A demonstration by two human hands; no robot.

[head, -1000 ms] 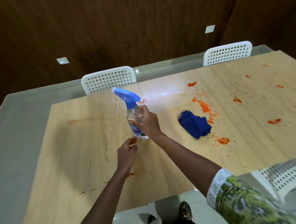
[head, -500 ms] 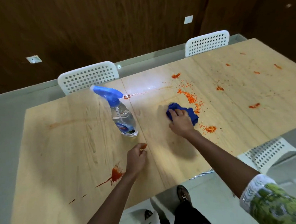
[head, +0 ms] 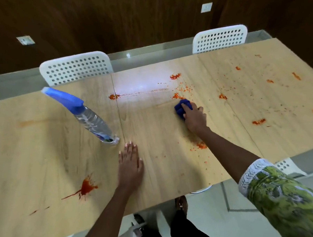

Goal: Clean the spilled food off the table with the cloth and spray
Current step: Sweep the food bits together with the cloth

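A person leans over a wooden dining surface [head: 45,160] mid-cleanup, dark-trousered legs [head: 187,229] showing below its near edge. Nearest, a red sauce splat [head: 86,188] lies untouched at the near left. The left hand [head: 130,166] rests flat beside it, fingers spread and holding nothing, apparently as a brace. Just beyond its fingertips the spray bottle [head: 90,120] stands on its base, its long axis leaning far-left in this wide view, the blue trigger head [head: 63,99] pointing to the far left. Farther right, the right hand [head: 194,117], in a green patterned sleeve [head: 283,198], presses a bunched blue cloth [head: 182,108] onto the wood, fingers curled over it. The job looks barely begun: orange crumbs [head: 182,89] sit just beyond the cloth, more [head: 200,146] under the forearm, a smeared streak [head: 141,92] crosses the wet glare, and scattered spots [head: 259,121] dot the right half. Two white perforated chairs [head: 75,68] stand at the far edge.
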